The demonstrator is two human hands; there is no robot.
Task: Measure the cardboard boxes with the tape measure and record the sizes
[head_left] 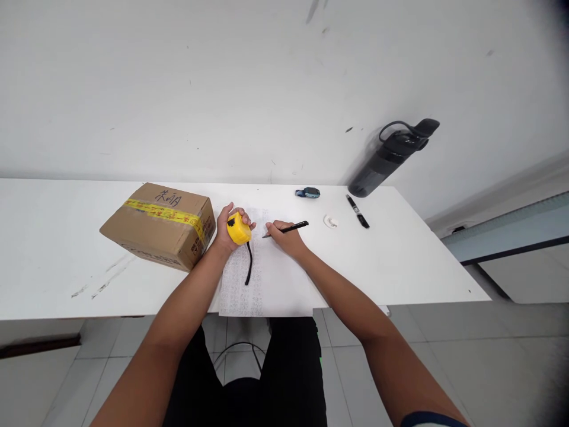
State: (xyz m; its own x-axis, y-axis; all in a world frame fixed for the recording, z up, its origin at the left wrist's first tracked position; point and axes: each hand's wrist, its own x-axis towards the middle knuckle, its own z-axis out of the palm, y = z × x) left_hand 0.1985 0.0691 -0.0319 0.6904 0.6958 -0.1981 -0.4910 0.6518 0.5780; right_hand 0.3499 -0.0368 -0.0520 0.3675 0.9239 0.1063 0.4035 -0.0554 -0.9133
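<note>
My left hand (231, 228) is closed round a yellow tape measure (239, 229), whose black wrist strap (249, 264) hangs down over the paper. In my right hand (284, 238) is a black pen (294, 227), its tip pointing left and close to the sheet; whether it touches I cannot tell. Under both hands lies a white sheet of paper (284, 284), with dense small writing or print on its left part and a mostly blank right part. Just left of my left hand sits a taped cardboard box (160, 225) with handwriting on its top.
A dark water bottle (377, 169) stands at the back right by the wall. Near it lie a black marker (357, 211), a small white ring-shaped item (330, 221) and a small blue-black object (307, 193). The white table (400, 261) ends in front of my legs.
</note>
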